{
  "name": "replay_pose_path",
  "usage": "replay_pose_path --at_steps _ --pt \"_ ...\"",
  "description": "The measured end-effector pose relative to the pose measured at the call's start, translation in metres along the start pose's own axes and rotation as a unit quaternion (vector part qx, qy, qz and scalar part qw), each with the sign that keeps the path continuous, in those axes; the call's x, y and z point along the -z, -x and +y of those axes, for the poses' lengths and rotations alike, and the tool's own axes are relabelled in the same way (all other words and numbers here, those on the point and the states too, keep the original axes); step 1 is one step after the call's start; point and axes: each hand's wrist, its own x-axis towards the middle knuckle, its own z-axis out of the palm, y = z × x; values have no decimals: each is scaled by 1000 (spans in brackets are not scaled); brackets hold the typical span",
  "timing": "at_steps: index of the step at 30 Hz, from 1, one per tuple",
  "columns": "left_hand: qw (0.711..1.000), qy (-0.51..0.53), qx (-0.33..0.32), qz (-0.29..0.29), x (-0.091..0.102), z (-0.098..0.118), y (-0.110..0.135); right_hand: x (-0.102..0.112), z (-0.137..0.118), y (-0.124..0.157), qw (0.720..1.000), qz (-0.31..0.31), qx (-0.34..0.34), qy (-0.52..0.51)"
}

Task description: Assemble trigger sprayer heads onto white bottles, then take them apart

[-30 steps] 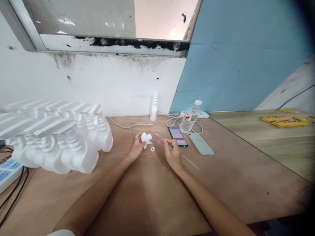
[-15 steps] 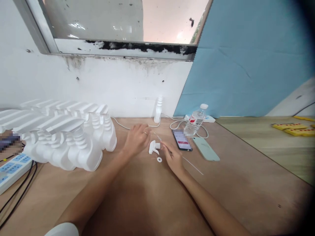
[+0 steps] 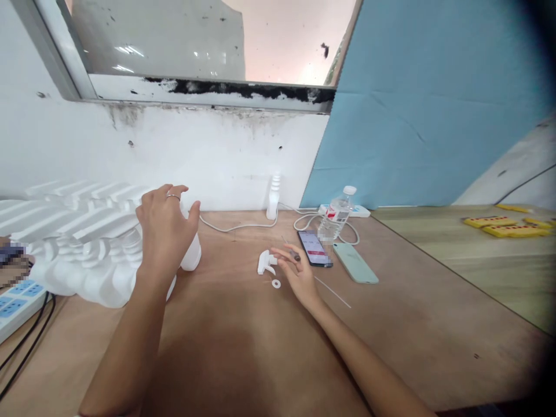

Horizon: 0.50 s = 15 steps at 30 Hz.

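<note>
My left hand (image 3: 163,229) is raised at the near right side of the white plastic bottles (image 3: 102,284), its fingers curved and apart, with nothing visible in it. A ring shows on one finger. My right hand (image 3: 297,272) is low over the table beside a white trigger spray head (image 3: 266,262), fingers stretched out. A small dark spot shows among those fingers; I cannot make out what it is. A thin white tube (image 3: 333,292) runs out from behind this hand along the table. Close to the spray head lies a small white washer (image 3: 276,284).
A phone with a lit screen (image 3: 313,248), a pale green phone (image 3: 355,263) and a water bottle (image 3: 336,217) are at the right. One slim white bottle (image 3: 273,200) stands by the wall near a white cable. A power strip (image 3: 19,304) lies at far left.
My left hand has moved left, from near the spray head to the bottles. My right hand's fingers have loosened and spread beside the tube. The view has shifted slightly.
</note>
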Motion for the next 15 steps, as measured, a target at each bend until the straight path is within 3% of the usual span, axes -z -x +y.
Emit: replay_pose_path --at_steps 8,12,15 --pt "996 68 -61 1 -1 -7 -4 -14 -12 -3 995 -65 63 -43" --pt "979 153 -129 -21 6 15 7 -31 -41 -18 991 -94 79 -56" --pt "949 241 -197 -51 17 38 20 -41 -76 -33 991 -118 64 -26"
